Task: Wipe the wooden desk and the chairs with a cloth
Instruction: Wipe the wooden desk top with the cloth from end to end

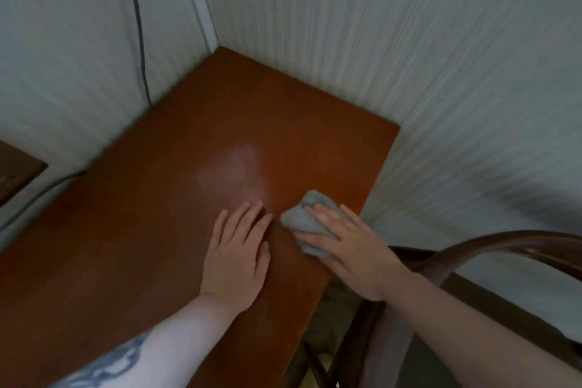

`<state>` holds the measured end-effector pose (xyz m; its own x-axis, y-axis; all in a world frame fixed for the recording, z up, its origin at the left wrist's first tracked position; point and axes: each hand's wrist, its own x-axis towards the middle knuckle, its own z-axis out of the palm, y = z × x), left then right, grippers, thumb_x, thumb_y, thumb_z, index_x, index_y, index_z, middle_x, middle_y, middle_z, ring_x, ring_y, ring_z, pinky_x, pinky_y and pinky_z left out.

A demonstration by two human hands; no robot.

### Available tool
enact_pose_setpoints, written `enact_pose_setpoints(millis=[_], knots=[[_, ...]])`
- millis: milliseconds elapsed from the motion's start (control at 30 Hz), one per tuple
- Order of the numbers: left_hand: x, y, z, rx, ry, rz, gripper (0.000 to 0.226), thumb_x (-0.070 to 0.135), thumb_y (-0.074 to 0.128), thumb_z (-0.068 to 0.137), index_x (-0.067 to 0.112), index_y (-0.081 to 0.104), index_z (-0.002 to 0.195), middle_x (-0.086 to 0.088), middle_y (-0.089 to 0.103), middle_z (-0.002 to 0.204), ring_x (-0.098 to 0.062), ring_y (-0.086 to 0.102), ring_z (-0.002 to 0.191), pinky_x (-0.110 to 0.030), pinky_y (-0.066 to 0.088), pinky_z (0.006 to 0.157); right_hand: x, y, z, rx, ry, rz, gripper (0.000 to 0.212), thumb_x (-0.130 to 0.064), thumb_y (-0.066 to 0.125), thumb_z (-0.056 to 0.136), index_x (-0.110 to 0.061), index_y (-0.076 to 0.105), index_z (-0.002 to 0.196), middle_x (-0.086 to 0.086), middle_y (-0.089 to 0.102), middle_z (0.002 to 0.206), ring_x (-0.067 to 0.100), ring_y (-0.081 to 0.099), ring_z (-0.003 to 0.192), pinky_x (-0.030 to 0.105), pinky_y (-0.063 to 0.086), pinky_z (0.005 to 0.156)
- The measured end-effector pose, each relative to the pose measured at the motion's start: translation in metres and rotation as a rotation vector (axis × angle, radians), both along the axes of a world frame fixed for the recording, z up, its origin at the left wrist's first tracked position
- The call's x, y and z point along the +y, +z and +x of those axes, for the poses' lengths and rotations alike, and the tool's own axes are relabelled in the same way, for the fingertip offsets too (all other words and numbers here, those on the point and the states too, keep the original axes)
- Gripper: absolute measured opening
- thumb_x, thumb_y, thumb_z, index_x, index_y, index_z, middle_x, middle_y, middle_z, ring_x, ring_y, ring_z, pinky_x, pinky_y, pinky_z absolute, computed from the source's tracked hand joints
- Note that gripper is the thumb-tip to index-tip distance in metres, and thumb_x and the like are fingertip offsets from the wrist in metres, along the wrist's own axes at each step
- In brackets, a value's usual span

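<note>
The reddish-brown wooden desk [151, 230] fills the middle of the view, set into a wall corner. My left hand [236, 249] rests flat on the desk top with its fingers straight. Just to its right, my right hand [349, 249] presses flat on a crumpled grey cloth [302, 217] near the desk's right edge. The cloth sticks out ahead of and beside my fingers. A dark wooden chair [510, 246] with a curved back stands to the right of the desk, partly hidden by my right forearm.
Pale striped walls [409, 57] close in the desk at the back and right. A dark cable [140, 41] runs down the left wall behind the desk. A brown panel [15, 173] sits at the far left edge. A pale glare patch lies on the desk's middle.
</note>
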<state>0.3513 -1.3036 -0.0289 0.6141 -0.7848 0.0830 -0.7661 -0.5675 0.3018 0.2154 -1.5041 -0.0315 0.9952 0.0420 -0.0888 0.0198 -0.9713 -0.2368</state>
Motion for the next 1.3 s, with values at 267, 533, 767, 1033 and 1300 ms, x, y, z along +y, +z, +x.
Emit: enact_pose_setpoints(millis=[267,533,767,1033,1300], knots=[[0.002,-0.001,0.004,0.100,-0.041,0.071,0.049,0.036,0.029,0.098,0.026,0.043,0.144,0.006,0.039,0.150,-0.012,0.024,0.141,-0.027,0.002,0.119,0.020,0.002,0.096,-0.069,-0.829,0.003,0.053,-0.036,0.020,0.101,-0.036,0.016,0.154,0.003,0.000,0.164,0.019,-0.007,0.149,0.045,-0.003,0.120],[0.001,0.001,0.004,0.115,-0.040,0.098,0.049,0.038,0.026,0.099,0.025,0.046,0.142,0.005,0.042,0.148,-0.013,0.027,0.140,-0.030,0.005,0.118,-0.044,0.002,0.026,-0.041,-0.169,0.036,0.047,-0.036,0.029,0.100,-0.038,0.033,0.147,0.004,0.025,0.159,0.020,0.018,0.146,0.037,0.001,0.119],[0.001,-0.002,0.005,0.132,-0.052,0.092,0.048,0.036,0.030,0.099,0.026,0.045,0.143,0.006,0.040,0.150,-0.013,0.026,0.141,-0.028,0.002,0.119,-0.057,0.002,0.126,-0.084,-0.980,0.061,0.051,-0.032,0.032,0.103,-0.036,0.020,0.153,0.004,0.005,0.163,0.018,-0.002,0.149,0.042,-0.005,0.120],[0.001,-0.001,0.006,0.163,-0.043,0.093,0.049,0.037,0.030,0.098,0.028,0.043,0.144,0.008,0.039,0.150,-0.011,0.028,0.141,-0.031,0.008,0.118,-0.055,-0.002,0.055,-0.112,-0.221,0.063,0.047,-0.034,0.034,0.097,-0.034,0.042,0.143,0.010,0.037,0.152,0.026,0.032,0.141,0.048,0.021,0.116],[0.003,-0.004,0.006,0.134,-0.054,0.093,0.048,0.037,0.030,0.099,0.026,0.044,0.144,0.007,0.038,0.151,-0.013,0.025,0.142,-0.033,0.007,0.118,-0.065,0.003,0.145,-0.100,-1.063,0.069,0.051,-0.032,0.032,0.102,-0.036,0.024,0.152,0.004,0.010,0.163,0.021,0.004,0.149,0.042,0.001,0.119]])
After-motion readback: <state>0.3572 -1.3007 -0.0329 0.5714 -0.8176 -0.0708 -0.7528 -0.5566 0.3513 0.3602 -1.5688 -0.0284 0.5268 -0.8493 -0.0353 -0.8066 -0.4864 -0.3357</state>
